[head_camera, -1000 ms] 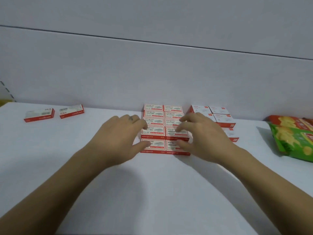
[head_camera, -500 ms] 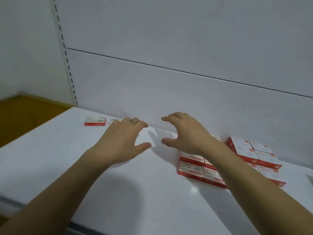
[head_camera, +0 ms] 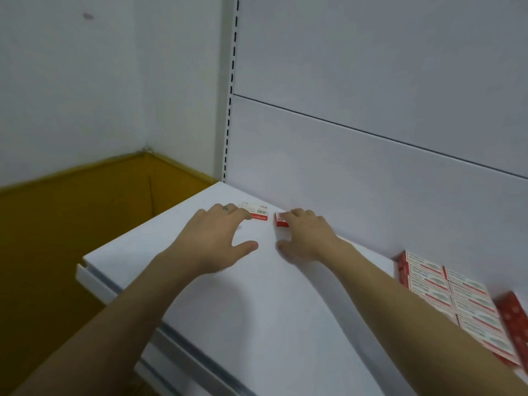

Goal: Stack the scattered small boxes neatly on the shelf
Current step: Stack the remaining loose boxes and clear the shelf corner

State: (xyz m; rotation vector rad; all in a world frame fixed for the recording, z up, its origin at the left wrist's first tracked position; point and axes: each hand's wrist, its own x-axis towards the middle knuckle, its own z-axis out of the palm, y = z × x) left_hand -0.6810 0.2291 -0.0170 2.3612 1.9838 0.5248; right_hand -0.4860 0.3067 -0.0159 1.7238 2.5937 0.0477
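Two loose red-and-white small boxes lie near the back left of the white shelf (head_camera: 251,295). My left hand (head_camera: 217,238) hovers with spread fingers, its fingertips over the left box (head_camera: 258,214), most of which they hide. My right hand (head_camera: 308,237) has its fingers curled over the right box (head_camera: 280,221), whose red end shows; whether it grips the box I cannot tell. A neat block of stacked boxes (head_camera: 454,298) sits at the right, behind my right forearm.
The shelf's back panel (head_camera: 371,181) rises just behind the boxes. A slotted upright (head_camera: 230,110) marks the shelf's left end. Beyond the left and front edges lies a yellow-brown floor (head_camera: 71,238). A red box side (head_camera: 514,318) shows at the far right.
My view has swung left. Both hands left the stacked block and moved left to the two loose boxes; the block now lies at the right edge.
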